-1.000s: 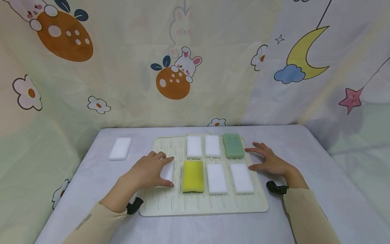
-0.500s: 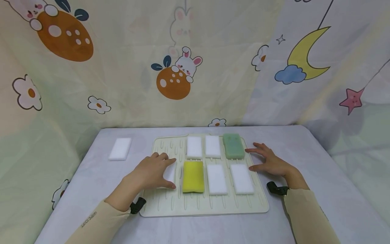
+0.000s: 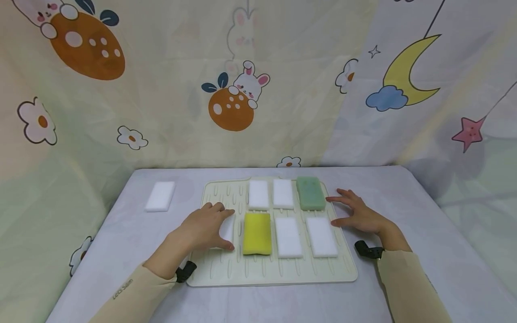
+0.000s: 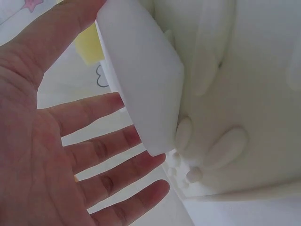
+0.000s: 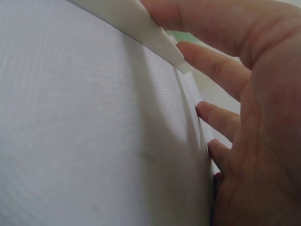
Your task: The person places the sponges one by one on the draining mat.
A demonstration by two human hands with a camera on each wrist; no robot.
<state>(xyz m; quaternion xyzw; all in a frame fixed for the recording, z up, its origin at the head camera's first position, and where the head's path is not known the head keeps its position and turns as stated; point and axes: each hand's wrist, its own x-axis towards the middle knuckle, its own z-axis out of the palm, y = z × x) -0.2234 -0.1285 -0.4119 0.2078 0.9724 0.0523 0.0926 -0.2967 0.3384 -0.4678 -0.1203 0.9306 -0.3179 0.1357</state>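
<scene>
A cream ribbed mat (image 3: pixel 271 273) bears two rows of white, green and yellow rectangular sponges. My left hand (image 3: pixel 203 227) is at the left of the front row, holding a white sponge (image 3: pixel 226 229) between thumb and fingers. In the left wrist view this sponge (image 4: pixel 143 80) lies along the fingertips, its upper end at the thumb; the palm stays off it. My right hand (image 3: pixel 359 214) is spread at the mat's right edge and holds nothing. Its fingertips touch the mat's rim (image 5: pixel 141 23) in the right wrist view, close to the green sponge (image 3: pixel 310 193).
Right of the left hand lie a yellow sponge (image 3: pixel 257 233) and two white sponges. Two more white ones are in the back row. A lone white sponge (image 3: pixel 160 196) lies on the white tablecloth (image 3: pixel 266 305) at the left. A patterned curtain (image 3: pixel 169 89) encloses the table's back and sides.
My left hand and the white sponge at it have shifted slightly to the right, closer to the yellow sponge. The right hand stays at the mat's edge.
</scene>
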